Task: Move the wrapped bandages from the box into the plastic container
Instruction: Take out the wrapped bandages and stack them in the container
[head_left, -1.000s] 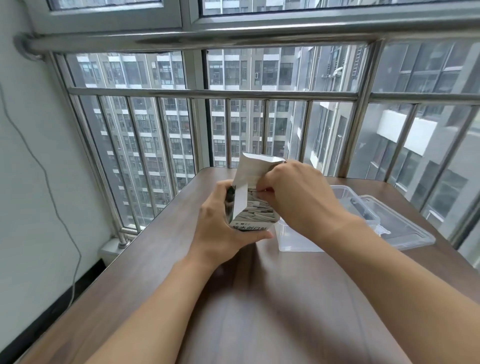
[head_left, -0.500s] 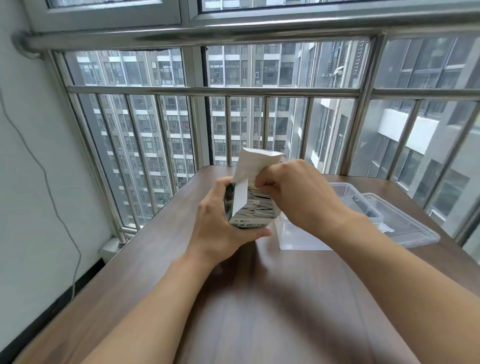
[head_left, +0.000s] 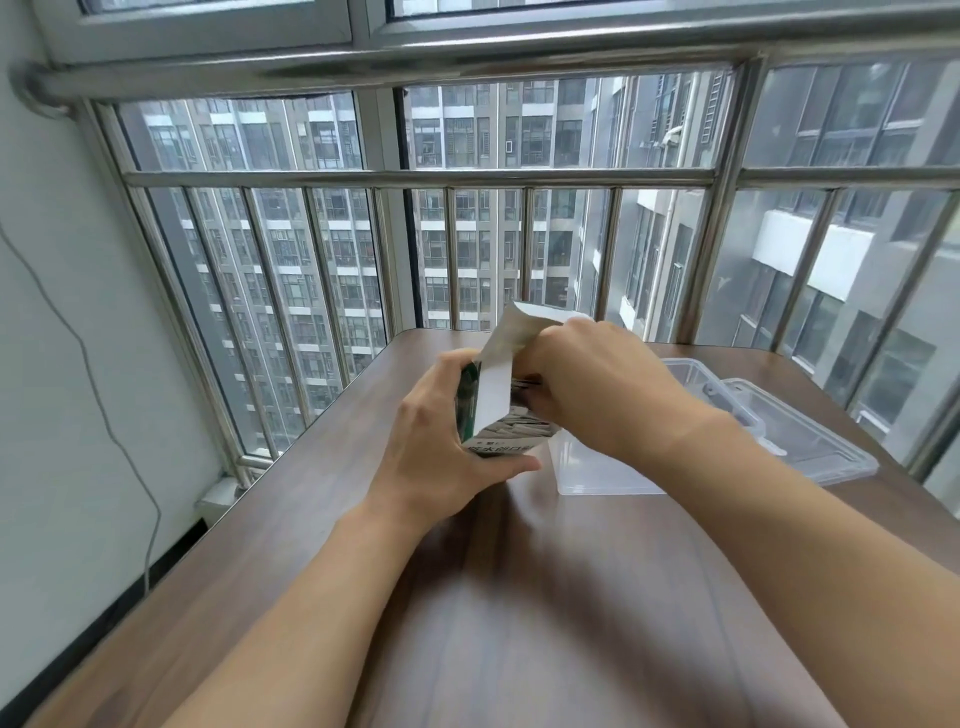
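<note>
On the wooden table (head_left: 467, 597) by the barred window, our left hand (head_left: 441, 441) gripped the box (head_left: 496, 410) while our right hand (head_left: 587, 395) reached in, seemingly pinching wrapped bandages (head_left: 524, 428); next, lifting them into the plastic container (head_left: 597, 467) just beside.

The worktop (head_left: 332, 519) is showing a dark brown wood-grain finish, smooth and giving off a soft sheen. The box (head_left: 493, 400) is looking like thin card, its raised flap matt white inside, its printed faces slightly glossy. The wrapped bandages (head_left: 524, 428) inside are appearing as pale paper wrappers. At about 3 o'clock from the box, the plastic container (head_left: 597, 467) and its lid (head_left: 810, 441) are showing clear, smooth, faintly frosted plastic. The window bars (head_left: 415, 179) are gleaming as polished metal.
</note>
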